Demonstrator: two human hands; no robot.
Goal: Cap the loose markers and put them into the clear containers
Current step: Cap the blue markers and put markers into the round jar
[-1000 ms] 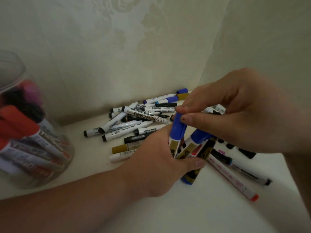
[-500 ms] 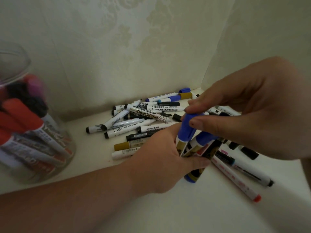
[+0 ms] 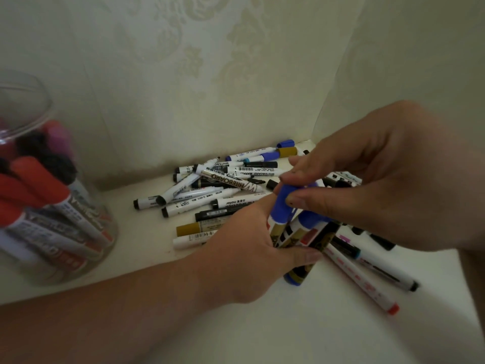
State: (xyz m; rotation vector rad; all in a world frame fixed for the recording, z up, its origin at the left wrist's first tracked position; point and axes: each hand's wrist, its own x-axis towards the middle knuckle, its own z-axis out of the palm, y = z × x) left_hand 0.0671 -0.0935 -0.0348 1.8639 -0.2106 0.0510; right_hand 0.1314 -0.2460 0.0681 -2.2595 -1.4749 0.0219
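Your left hand (image 3: 249,248) grips a bundle of markers (image 3: 321,237), tilted upward to your right hand (image 3: 380,185), which pinches the blue cap (image 3: 282,206) on one of them. The clear container (image 3: 52,206) stands well apart at the left, nearer your left hand.

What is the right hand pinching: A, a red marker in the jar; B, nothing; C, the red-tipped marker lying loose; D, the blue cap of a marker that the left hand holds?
D: the right hand pinches the blue cap of a marker gripped upright in the left hand.
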